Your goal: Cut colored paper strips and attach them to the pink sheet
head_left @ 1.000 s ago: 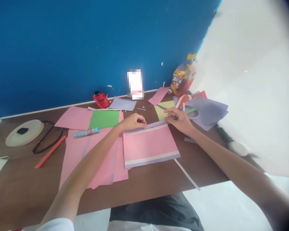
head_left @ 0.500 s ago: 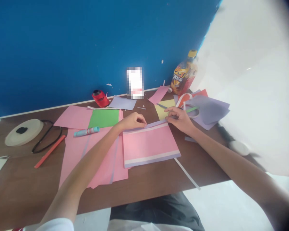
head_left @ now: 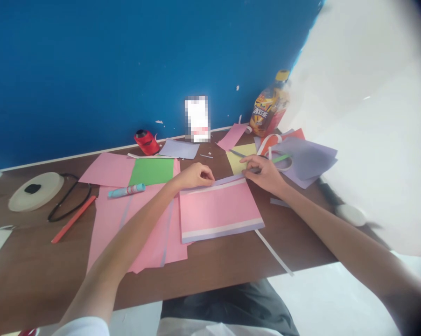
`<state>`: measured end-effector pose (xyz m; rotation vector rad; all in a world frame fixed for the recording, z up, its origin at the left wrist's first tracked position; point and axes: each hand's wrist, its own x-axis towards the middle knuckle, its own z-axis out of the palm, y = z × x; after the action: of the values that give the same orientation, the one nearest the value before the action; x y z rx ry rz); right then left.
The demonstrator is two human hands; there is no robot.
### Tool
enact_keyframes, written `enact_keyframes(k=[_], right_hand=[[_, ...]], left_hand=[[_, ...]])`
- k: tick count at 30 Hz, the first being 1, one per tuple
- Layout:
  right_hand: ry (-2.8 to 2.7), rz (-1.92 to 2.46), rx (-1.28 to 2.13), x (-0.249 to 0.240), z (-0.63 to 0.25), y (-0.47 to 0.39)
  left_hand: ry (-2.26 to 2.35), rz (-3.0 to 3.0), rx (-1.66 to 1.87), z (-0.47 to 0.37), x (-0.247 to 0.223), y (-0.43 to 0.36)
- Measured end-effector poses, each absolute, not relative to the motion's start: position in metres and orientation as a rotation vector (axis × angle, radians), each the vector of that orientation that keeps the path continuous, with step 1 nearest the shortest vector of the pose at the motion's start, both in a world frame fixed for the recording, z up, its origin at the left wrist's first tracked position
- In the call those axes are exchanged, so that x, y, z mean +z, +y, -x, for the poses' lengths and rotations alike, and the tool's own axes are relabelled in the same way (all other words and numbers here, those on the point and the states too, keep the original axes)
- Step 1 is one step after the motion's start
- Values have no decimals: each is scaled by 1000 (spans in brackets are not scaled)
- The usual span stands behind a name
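A pink paper sheet (head_left: 219, 207) with white and lavender bands along its near edge lies in front of me. Along its far edge runs a lavender paper strip (head_left: 228, 180). My left hand (head_left: 196, 176) is closed, its fingertips pinching the strip near the middle of that edge. At the strip's right end my right hand (head_left: 263, 172) is also closed, thumb and fingers pressed on it. Just beyond the right hand, scissors (head_left: 242, 154) lie over yellow paper (head_left: 235, 164); their handles are partly hidden.
Pink sheets (head_left: 108, 233), green paper (head_left: 152, 171) and a glue tube (head_left: 126, 190) lie left. Behind stand a red thread spool (head_left: 146, 142), a bright blurred phone-like rectangle (head_left: 197, 119) and a drink bottle (head_left: 269, 107). Purple papers (head_left: 308, 158) and a tape roll (head_left: 284, 162) lie right.
Both hands keep their places on the strip with hardly any motion. The whole view has shifted very slightly.
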<state>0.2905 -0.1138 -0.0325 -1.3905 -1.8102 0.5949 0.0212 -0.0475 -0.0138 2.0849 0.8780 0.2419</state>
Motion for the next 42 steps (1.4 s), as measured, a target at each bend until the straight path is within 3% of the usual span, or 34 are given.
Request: enact_keyframes(k=[42], right_hand=[[-2100, 1615, 334, -31, -295, -114]], left_hand=[[726, -2180, 122, -21, -12, -48]])
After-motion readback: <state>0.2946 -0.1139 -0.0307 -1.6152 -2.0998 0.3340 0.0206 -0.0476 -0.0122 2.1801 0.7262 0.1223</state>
